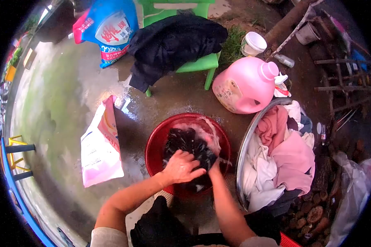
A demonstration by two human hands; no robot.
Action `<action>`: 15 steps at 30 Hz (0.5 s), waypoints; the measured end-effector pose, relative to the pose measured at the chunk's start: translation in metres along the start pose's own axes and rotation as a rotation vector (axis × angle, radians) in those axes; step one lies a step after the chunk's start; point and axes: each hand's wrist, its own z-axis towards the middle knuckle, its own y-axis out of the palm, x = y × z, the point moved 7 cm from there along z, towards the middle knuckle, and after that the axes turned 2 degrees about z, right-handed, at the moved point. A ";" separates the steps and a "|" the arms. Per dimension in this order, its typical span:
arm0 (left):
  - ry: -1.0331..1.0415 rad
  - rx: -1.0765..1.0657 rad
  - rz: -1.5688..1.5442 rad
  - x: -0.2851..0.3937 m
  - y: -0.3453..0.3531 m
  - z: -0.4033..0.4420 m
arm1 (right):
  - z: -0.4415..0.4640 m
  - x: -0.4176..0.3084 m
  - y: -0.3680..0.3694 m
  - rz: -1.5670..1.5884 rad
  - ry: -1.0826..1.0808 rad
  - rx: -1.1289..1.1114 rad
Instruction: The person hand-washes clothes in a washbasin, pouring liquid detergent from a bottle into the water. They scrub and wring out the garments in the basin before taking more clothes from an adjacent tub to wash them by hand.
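Observation:
A wet black garment (187, 142), streaked with suds, lies bunched in a red basin (152, 144) holding foamy water. My left hand (182, 167) is closed on the near side of the cloth, its fingers curled over a fold. At the garment's right edge, my right hand (214, 165) grips the cloth with its fingers mostly hidden by it and the basin. White suds (208, 133) gather along the basin's far right side.
Right of the basin stands a metal tub (242, 164) of pink and white clothes (292, 160). Behind are a pink detergent jug (243, 86), a green chair (200, 64) draped with black cloth (177, 41), and a blue detergent bag (111, 31). A white-pink bag (101, 148) stands left.

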 end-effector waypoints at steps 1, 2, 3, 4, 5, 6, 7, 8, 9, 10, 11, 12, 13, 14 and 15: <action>-0.094 0.091 0.015 -0.013 0.002 -0.011 | -0.031 -0.002 0.017 -0.052 0.053 0.038; -0.189 0.178 0.028 -0.029 0.009 -0.020 | -0.052 -0.006 0.030 -0.103 0.109 0.073; -0.297 0.221 0.069 -0.040 0.013 -0.029 | -0.065 -0.029 0.030 -0.206 0.153 -0.027; -0.429 0.190 0.228 -0.047 0.021 -0.037 | -0.075 -0.051 0.028 -0.308 0.196 -0.124; -0.516 0.177 0.173 -0.055 0.043 -0.048 | -0.078 -0.051 0.038 -0.270 0.161 -0.098; -0.605 0.160 0.115 -0.065 0.065 -0.055 | -0.077 -0.047 0.046 -0.344 0.157 -0.099; -0.612 0.151 0.188 -0.068 0.070 -0.050 | -0.072 -0.041 0.051 -0.376 0.157 -0.148; -0.649 0.129 0.152 -0.079 0.078 -0.043 | -0.064 -0.034 0.055 -0.410 0.160 -0.195; -0.689 0.106 0.115 -0.091 0.081 -0.033 | -0.057 -0.028 0.056 -0.434 0.130 -0.191; -0.731 0.084 0.081 -0.104 0.085 -0.025 | -0.050 -0.022 0.060 -0.457 0.095 -0.188; -0.706 0.159 0.093 -0.119 0.089 -0.018 | -0.042 -0.016 0.065 -0.474 0.070 -0.198; -0.731 0.129 0.082 -0.136 0.093 -0.011 | -0.032 -0.006 0.074 -0.702 0.028 -0.254; -0.751 0.031 0.056 -0.148 0.095 -0.004 | -0.022 0.009 0.083 -0.668 -0.003 -0.216; -0.765 -0.061 0.029 -0.158 0.098 0.006 | -0.008 0.021 0.085 -0.638 -0.036 -0.171; -0.789 -0.096 0.020 -0.167 0.103 0.015 | 0.008 0.030 0.073 -0.324 0.096 -0.204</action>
